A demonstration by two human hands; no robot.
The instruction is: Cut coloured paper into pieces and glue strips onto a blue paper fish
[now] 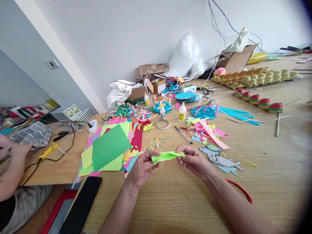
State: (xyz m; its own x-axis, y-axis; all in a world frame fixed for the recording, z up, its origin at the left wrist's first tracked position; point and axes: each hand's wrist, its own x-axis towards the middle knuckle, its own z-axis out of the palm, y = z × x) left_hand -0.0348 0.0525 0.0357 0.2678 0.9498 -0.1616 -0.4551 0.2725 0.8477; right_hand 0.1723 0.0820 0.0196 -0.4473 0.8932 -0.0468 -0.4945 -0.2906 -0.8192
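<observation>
And here's a pale wall (pixel 117 35) rising behind a wood-grain table (pixel 195 204), a greyer wall (pixel 29 39) at left carrying a small switch plate (pixel 52 63)

A single camera, worn on the person's head, looked forward and down from above the near side of the worktop (pixel 243 201), facing the wall (pixel 129 29) beyond the far edge. The left hand (pixel 144 165) and right hand (pixel 193 160) were close to it, at the middle of a wide view. The view reached past the worktop's left edge to a co-worker's arm (pixel 15 170), while a dark border (pixel 307 198) closed its right side.
</observation>
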